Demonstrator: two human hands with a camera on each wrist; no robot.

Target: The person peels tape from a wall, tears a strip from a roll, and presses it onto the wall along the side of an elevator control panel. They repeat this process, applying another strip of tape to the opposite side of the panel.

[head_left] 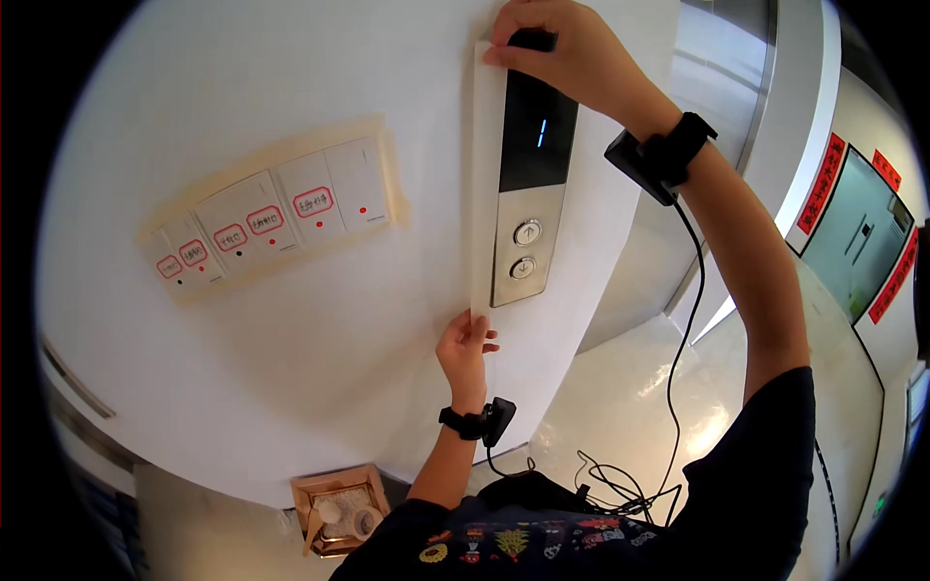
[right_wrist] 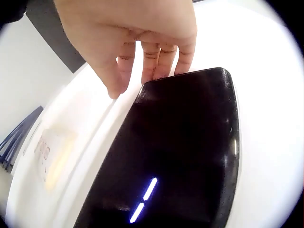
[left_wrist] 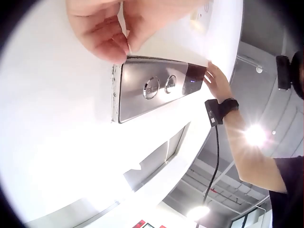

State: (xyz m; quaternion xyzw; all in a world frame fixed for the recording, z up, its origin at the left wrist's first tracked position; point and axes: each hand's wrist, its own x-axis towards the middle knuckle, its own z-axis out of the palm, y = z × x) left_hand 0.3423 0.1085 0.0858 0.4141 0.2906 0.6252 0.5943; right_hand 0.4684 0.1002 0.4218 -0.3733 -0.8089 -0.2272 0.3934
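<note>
An elevator call panel (head_left: 518,205) is mounted on the white wall, with a dark screen (head_left: 536,131) above up and down buttons. Along its left edge runs a pale strip of tape (head_left: 481,184). At the strip's top end my right hand (head_left: 572,53) pinches it between thumb and fingers; in the right wrist view the other fingertips rest at the panel's top edge. Below the panel's lower left corner, my left hand (head_left: 463,351) pinches the bottom end between thumb and forefinger. The left wrist view shows those fingertips right at the panel's corner.
A row of labelled switches (head_left: 271,218), bordered by beige tape, sits to the left. A tray (head_left: 300,494) holding tape rolls stands low on the left. Black cables (head_left: 620,494) trail from the wrist cameras. Beyond the wall's right edge is a glass door (head_left: 857,237).
</note>
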